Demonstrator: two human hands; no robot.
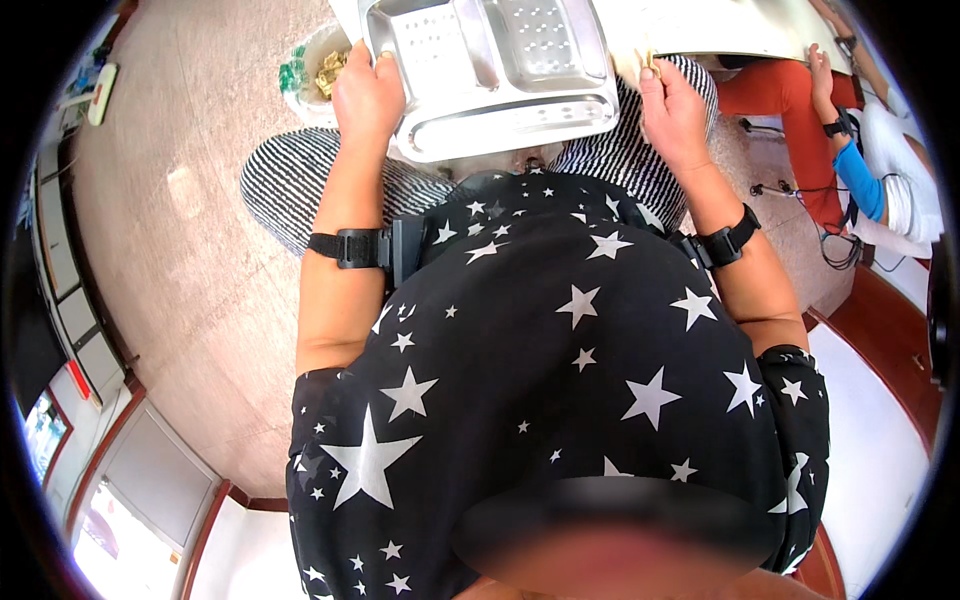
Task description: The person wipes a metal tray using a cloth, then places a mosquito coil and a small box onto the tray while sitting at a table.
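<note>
My left hand (pixel 367 97) grips the left rim of a shiny metal compartment tray (pixel 468 92). The tray is tilted above my lap, and small raised dots or reflections show in its hollows. Just off the tray's right side, my right hand (pixel 674 118) is closed in a pinch on a small yellowish piece (pixel 650 67). What that piece is, I cannot make out. Striped trousers (pixel 290 185) cover my legs beneath the tray.
Left of the tray, a white bin (pixel 302 98) holds crumpled gold-coloured material and something green. A pale tabletop (pixel 740 28) lies ahead on the right. Beside it sits another person in red trousers (pixel 795 105), one hand (pixel 820 80) at the table edge. Cables (pixel 840 245) lie nearby.
</note>
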